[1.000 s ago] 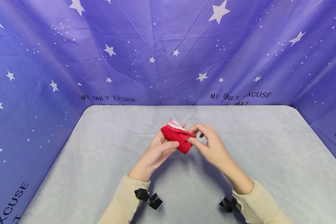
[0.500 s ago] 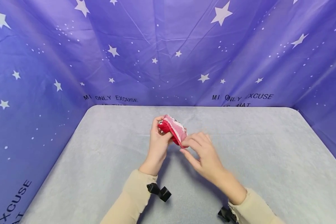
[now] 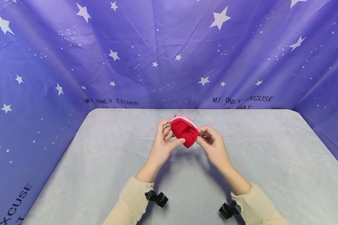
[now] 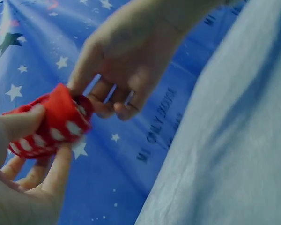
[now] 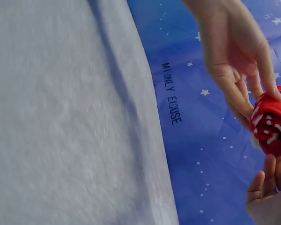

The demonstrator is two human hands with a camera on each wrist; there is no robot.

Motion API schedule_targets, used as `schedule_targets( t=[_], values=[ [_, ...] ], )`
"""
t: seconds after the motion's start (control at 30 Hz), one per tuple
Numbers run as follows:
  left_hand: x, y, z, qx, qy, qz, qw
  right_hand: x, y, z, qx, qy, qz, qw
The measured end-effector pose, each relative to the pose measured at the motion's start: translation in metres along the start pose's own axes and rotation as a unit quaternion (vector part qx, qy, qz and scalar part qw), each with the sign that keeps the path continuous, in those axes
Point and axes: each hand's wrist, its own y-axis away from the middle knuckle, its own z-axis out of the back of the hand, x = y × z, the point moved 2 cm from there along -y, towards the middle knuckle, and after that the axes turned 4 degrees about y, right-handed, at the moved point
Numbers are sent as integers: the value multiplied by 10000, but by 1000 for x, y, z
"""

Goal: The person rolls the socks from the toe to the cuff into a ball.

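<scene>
A small red cloth bundle (image 3: 184, 132) with a pink-and-white striped edge is held above the middle of the grey table (image 3: 101, 156). My left hand (image 3: 166, 140) grips its left side, thumb under it and fingers curled behind. My right hand (image 3: 208, 140) pinches its right side. In the left wrist view the red bundle (image 4: 51, 122) shows white marks and sits between my left fingers (image 4: 42, 178) and the right hand (image 4: 126, 70). The right wrist view shows the bundle (image 5: 270, 121) at the far right edge, held by the left hand (image 5: 239, 61) from above.
Purple star-printed cloth (image 3: 169, 53) walls the table on the back and both sides. Black wrist-camera mounts (image 3: 157, 198) (image 3: 227, 210) sit on my cream sleeves. The grey table surface (image 5: 61, 117) spreads wide around the hands.
The bundle has turned so its red side faces me again. My right hand, loose beside it half a second ago, now pinches its right side. Both hands stay above the table's middle.
</scene>
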Motion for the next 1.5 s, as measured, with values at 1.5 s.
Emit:
schedule_targets(
  t=[1.5],
  values=[
    [0,-7,4,562,-2923,187,9545,-13,-11,-10,29,921,-1145,9891]
  ],
)
